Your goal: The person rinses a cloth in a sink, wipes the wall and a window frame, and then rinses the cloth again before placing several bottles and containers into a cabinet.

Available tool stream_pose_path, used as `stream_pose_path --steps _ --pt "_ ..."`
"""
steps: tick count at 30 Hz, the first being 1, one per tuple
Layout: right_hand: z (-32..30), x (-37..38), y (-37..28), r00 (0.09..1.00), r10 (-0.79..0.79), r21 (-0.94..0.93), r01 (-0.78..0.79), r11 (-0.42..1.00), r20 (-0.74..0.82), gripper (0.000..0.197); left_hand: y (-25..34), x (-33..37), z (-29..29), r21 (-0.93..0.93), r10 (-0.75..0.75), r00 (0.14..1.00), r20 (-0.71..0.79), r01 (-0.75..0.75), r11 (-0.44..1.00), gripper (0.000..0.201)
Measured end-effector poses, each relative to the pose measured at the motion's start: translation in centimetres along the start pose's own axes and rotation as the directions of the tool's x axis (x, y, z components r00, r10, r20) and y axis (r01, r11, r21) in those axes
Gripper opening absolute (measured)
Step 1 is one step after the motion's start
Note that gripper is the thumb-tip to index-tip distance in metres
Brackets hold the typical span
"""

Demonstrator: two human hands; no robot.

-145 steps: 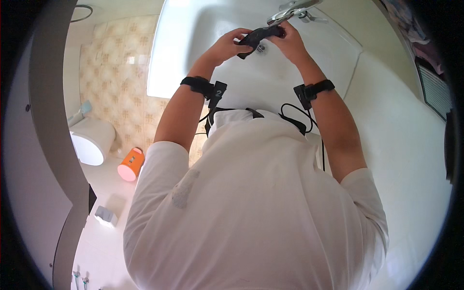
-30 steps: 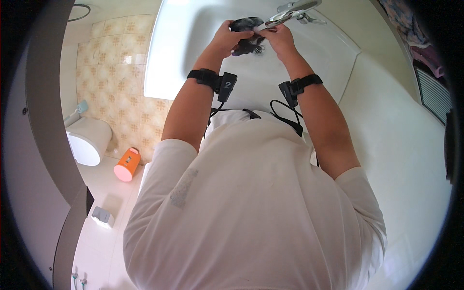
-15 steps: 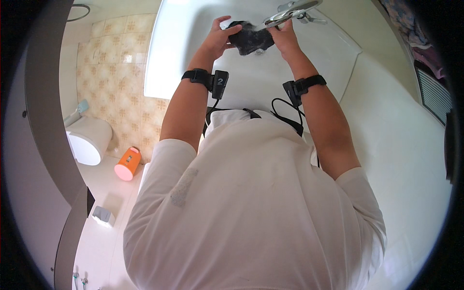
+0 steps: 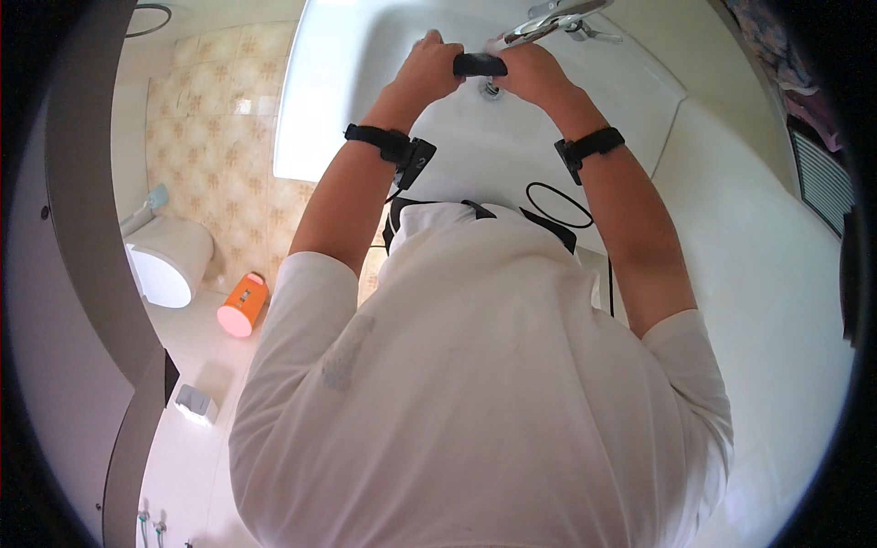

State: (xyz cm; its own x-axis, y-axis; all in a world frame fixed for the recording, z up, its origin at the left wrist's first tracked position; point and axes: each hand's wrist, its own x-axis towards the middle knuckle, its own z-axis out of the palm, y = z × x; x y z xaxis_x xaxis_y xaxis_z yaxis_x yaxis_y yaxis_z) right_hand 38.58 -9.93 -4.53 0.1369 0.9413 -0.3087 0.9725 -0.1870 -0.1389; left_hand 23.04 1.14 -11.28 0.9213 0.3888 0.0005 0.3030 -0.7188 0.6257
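Both my hands grip a bunched black cloth [image 4: 480, 65] over the white sink [image 4: 384, 110]. My left hand [image 4: 432, 68] is closed round its left end. My right hand [image 4: 533, 71] is closed round the other end, right beneath the spout of the chrome faucet [image 4: 548, 27]. Between the two fists only a short, narrow band of the cloth shows; the rest is hidden in my fingers. The metal drain [image 4: 491, 89] lies just below the band. What exact kind of cloth it is, I cannot tell.
The faucet's lever [image 4: 598, 36] sticks out to the right. Left of the sink are a tiled floor [image 4: 210, 137], a white toilet [image 4: 174, 260] and an orange bin [image 4: 244, 306]. A pale counter [image 4: 722, 274] extends along the right. Black cable [image 4: 559, 205] loops by my right wrist.
The cloth was spread out under the faucet with my fingers apart at its sides; now it is squeezed into a narrow band between closed fists. The drain has come into view.
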Motion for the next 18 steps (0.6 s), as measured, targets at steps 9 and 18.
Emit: stream_pose_path --steps 9,18 --pt "-1.2 0.3 -0.2 0.865 -0.371 0.065 0.415 0.908 -0.338 0.028 -0.6 -0.9 -0.1 -0.858 -0.195 0.839 0.508 0.512 -0.031 0.065" --pt "-0.7 0.3 0.4 0.943 -0.322 0.023 0.325 0.945 -0.084 0.036 1.0 1.1 -1.5 -0.723 0.025 0.839 0.544 0.453 0.522 0.048"
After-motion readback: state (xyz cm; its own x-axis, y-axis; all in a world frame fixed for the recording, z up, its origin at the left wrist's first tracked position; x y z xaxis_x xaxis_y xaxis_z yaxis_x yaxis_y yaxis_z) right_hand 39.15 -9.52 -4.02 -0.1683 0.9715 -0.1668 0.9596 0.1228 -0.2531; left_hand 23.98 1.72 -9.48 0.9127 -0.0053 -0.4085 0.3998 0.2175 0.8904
